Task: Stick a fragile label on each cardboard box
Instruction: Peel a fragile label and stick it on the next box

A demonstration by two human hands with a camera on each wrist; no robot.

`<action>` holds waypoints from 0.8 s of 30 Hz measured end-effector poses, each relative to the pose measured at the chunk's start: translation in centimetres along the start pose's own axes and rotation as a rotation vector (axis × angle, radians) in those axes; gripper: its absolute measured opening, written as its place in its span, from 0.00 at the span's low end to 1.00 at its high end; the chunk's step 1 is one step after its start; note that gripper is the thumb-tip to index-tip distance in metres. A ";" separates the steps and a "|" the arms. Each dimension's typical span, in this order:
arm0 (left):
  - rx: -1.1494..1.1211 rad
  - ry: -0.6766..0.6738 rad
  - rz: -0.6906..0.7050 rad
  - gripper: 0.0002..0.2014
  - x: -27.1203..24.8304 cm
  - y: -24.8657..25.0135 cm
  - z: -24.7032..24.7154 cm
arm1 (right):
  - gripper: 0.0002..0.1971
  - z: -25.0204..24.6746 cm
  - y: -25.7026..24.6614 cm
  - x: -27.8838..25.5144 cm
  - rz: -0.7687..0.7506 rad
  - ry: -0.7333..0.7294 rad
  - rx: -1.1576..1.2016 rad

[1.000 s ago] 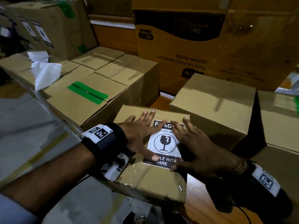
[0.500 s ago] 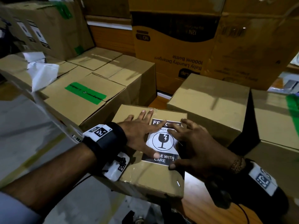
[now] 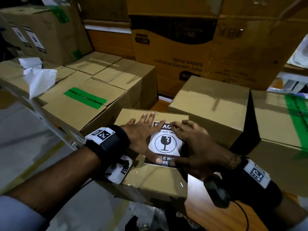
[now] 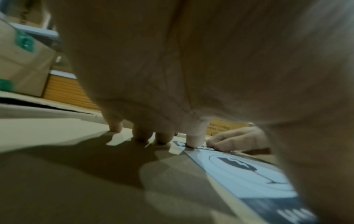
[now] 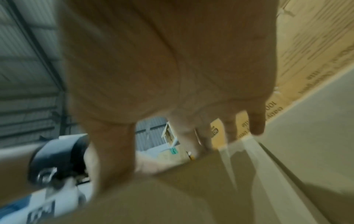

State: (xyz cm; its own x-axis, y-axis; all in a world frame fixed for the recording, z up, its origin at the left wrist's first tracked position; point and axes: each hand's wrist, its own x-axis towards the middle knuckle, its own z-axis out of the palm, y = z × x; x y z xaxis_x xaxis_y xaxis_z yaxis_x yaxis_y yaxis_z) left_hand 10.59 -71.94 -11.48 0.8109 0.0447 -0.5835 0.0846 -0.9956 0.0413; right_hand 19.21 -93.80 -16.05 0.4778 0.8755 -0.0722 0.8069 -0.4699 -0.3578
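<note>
Both of my hands lie on the fragile label [image 3: 165,144], which sits flat on top of the small cardboard box [image 3: 155,179] nearest me. Compared with a second ago my right hand [image 3: 198,147] has drawn in: its fingers, stretched along the label's right edge then, now arch up and press near the label's top right corner, while its thumb has slid inward along the label's bottom edge to meet the left thumb. My left hand [image 3: 141,139] has barely shifted; it lies released and flat, fingers straight, index tip on the label's top left corner and the other fingertips on bare cardboard left of the label. I read this as the smoothing stroke closing, so this box is nearly done; the plain box [image 3: 211,104] just behind and right of the label looks unlabelled from here. The left wrist view shows what the head view cannot: the left index fingertip [image 4: 195,140] planted on the label's dark top band, the label [image 4: 247,174] flush against the cardboard, and the right fingers bent and touching it. The right wrist view is smeared by motion; it shows spread fingers holding nothing, and no label.
</note>
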 end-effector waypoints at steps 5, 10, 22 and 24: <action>0.006 -0.022 0.009 0.74 -0.4 0.1 -0.4 | 0.57 -0.6 0.7 1.0 -0.038 0.075 0.057; -0.136 0.049 0.041 0.54 0.0 -1.3 -0.1 | 0.43 0.4 0.3 1.3 -0.012 0.234 0.029; -0.100 0.068 0.008 0.78 0.1 -0.4 -0.1 | 0.69 -1.3 -0.5 -0.4 -0.061 -0.095 0.120; -0.186 0.167 0.048 0.67 -0.2 -0.5 -0.2 | 0.55 -0.5 -0.3 -0.3 -0.088 0.054 0.194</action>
State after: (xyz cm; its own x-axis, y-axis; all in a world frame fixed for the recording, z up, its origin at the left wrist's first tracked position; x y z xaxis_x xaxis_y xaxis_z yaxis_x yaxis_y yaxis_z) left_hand 10.52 -71.40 -11.22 0.8997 0.0260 -0.4358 0.1363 -0.9651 0.2237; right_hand 18.96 -94.01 -15.40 0.4308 0.9023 0.0151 0.7667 -0.3571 -0.5335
